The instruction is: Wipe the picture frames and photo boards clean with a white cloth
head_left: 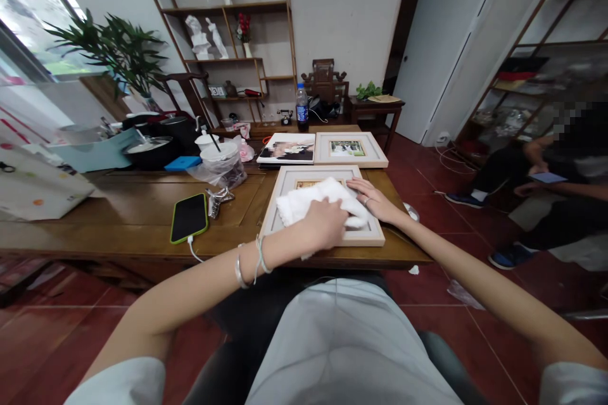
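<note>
A pale picture frame lies flat at the near edge of the wooden table. A white cloth is bunched on its glass. My left hand is closed on the cloth, pressing it against the frame. My right hand rests on the frame's right side, fingers stretched flat beside the cloth. Silver bracelets ring my left wrist.
A second frame and a photo print lie farther back. A phone in a green case, a metal clip, plastic cups, pots and a blue bottle stand on the table. Another person sits at the right.
</note>
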{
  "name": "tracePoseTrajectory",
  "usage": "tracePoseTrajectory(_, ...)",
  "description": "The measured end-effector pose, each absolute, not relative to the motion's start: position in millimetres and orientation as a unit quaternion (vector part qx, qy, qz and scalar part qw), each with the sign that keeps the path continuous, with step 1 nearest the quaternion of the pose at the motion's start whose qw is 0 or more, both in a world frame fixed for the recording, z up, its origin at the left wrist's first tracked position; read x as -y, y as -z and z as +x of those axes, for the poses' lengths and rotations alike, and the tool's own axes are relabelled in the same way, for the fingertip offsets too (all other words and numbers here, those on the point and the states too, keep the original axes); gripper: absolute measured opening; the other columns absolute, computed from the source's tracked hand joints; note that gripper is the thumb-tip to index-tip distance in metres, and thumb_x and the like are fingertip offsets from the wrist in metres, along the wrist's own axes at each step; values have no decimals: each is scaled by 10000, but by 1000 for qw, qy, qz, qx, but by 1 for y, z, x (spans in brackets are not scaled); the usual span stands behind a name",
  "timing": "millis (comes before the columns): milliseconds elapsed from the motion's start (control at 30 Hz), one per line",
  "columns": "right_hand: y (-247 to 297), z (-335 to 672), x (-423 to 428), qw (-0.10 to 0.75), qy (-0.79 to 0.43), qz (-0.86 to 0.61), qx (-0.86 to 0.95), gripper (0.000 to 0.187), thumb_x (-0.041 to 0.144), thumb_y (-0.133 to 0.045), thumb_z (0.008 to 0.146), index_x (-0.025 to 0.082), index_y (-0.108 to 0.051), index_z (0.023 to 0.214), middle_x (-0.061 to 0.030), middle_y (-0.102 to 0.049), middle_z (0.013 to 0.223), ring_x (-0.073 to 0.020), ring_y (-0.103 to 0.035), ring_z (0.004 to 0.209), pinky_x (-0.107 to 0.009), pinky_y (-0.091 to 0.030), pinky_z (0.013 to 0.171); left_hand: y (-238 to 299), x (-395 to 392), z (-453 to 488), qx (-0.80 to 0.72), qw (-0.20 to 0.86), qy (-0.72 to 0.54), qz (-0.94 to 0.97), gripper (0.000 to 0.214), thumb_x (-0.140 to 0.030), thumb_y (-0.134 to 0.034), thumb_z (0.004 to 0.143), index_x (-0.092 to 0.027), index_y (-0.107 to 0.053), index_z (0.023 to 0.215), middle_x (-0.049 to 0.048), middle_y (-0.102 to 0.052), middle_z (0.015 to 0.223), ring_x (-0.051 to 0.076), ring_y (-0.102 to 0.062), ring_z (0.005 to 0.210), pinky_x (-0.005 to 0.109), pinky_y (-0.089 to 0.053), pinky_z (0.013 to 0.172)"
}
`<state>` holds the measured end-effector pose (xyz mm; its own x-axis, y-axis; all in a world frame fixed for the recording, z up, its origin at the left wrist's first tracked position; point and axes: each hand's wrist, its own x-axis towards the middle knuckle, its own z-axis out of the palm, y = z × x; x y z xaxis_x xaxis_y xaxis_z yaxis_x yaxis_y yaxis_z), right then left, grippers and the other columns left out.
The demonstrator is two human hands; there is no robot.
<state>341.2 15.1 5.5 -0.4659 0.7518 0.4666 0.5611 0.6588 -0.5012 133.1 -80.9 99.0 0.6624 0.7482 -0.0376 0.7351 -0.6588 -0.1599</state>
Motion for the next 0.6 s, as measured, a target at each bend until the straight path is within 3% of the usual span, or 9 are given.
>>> tracePoseTrajectory(167, -4, 342, -17, 335, -135, -387, 849, 458, 195, -421, 832, 210, -519, 1280, -75, -483, 1369, -265, -330, 1333, -537, -233, 1104, -109, 16, 116, 470, 119, 10, -874, 359, -58, -450, 792, -162, -598, 1102, 113, -623, 1084, 242, -618, 905, 327, -482, 716)
tracePoseTrajectory(367, -4, 343, -17, 330, -127, -386, 852, 473, 182, -406, 821, 185, -517, 1280, -92, -454, 1389, -268, -327, 1332, -531, -232, 1103, -100, -28, 131, 333, 205, 77, -917, 387, -33, -493, 792, -165, -574, 1147, 129, -471, 1334, 253, -445, 1210, 377, -380, 949)
tracePoseTrajectory(600, -4, 343, -19, 334, -149, -389, 845, 465, 163, -421, 807, 210, -544, 1253, -70, -466, 1382, -265, -332, 1330, -527, -232, 1107, -76, -44, 125, 330, 176, 35, -927, 233, -80, -515, 799, -158, -646, 976, 132, -598, 1117, 234, -541, 1067, 355, -405, 900)
